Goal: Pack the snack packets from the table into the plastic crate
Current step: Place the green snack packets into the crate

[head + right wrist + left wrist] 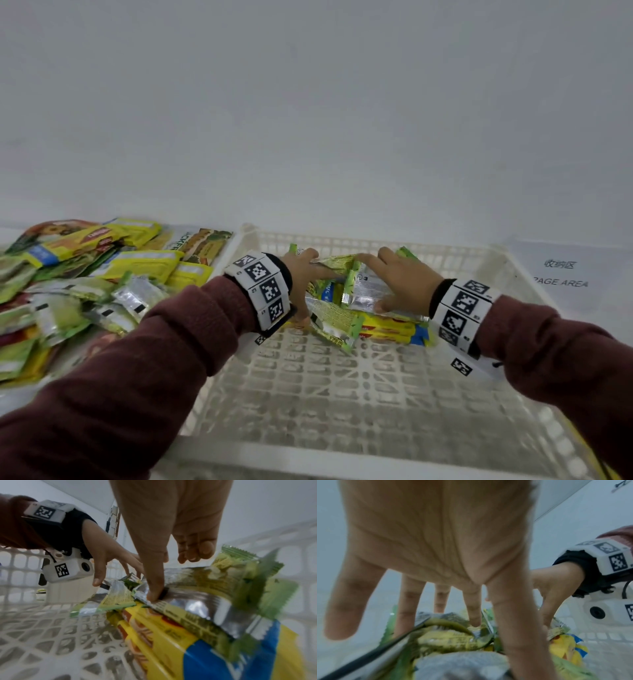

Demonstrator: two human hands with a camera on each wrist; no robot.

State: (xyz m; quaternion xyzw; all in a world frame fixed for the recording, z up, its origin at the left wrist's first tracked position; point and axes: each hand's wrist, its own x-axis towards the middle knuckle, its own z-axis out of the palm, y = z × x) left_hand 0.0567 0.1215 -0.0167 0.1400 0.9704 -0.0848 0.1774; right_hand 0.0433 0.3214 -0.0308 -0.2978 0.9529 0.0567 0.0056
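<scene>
Snack packets in one crate under two hands.

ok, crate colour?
White, or off-white, the plastic crate with a lattice floor; clearest in the head view.

A white table stands against a pale wall. On its left part lies a loose, overlapping heap of snack packets, mostly yellow, green and silver foil, with a jackfruit-printed pouch at the heap's far right edge. Just beside the heap, to the right, sits a white plastic lattice crate directly on the tabletop. To the crate's right a printed paper sign lies flat, reading in part "AGE AREA".
</scene>
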